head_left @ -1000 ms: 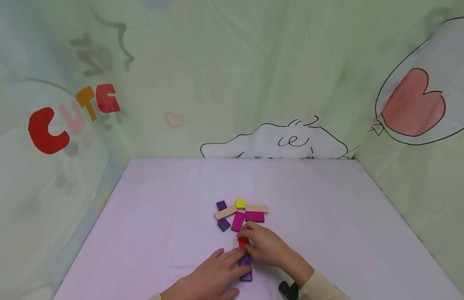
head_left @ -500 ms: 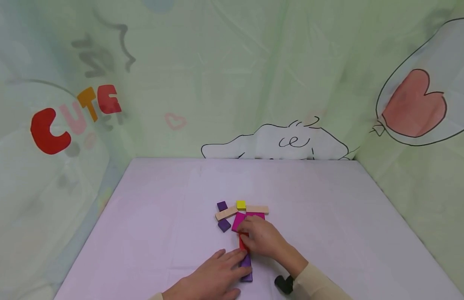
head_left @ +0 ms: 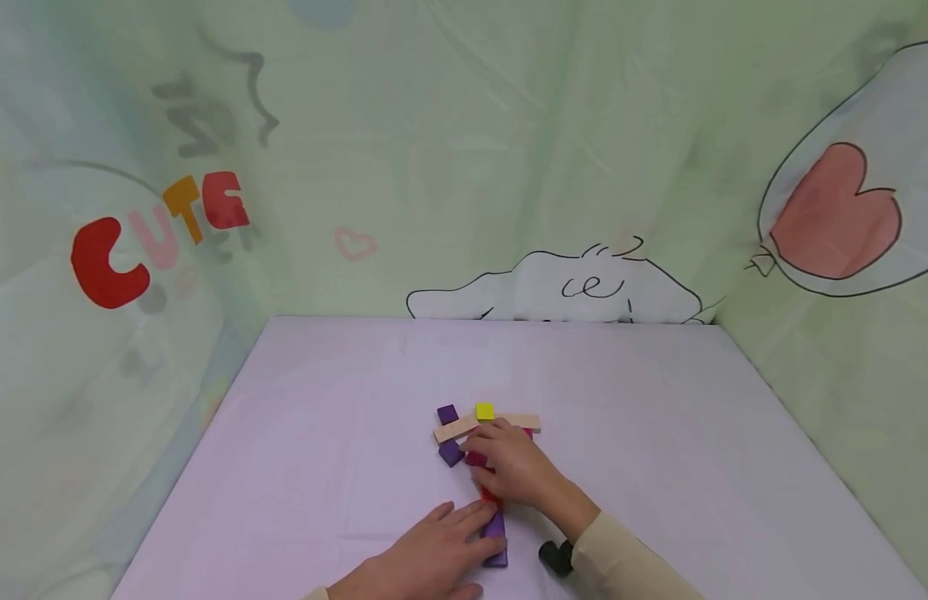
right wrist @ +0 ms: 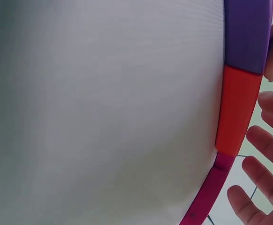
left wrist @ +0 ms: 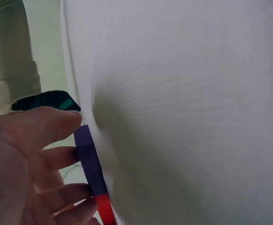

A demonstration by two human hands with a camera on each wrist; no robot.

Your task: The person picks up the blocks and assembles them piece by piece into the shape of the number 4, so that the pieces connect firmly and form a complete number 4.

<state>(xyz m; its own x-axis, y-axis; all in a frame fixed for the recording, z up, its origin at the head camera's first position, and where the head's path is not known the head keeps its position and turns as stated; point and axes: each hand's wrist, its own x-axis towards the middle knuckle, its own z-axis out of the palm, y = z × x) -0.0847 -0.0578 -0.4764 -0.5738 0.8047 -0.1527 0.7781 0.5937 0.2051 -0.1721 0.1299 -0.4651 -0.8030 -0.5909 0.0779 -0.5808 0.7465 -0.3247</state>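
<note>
Matt woven cloth (left wrist: 202, 93)
Pale plank (head_left: 454, 429) looks like bare wood, red block (right wrist: 239, 110) and purple block (right wrist: 246, 37) smoothly painted.

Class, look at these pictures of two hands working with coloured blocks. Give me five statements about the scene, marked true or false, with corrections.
1. A purple block meets one end of the red block. True.
2. The left hand is held away from all the blocks. False: the left hand rests its fingers on the purple block.
3. The yellow block has pale wooden blocks to its left and right. True.
4. The yellow block is nearer the person than the red one. False: it is farther away.
5. The right hand partly covers the red block in the head view. True.
</note>
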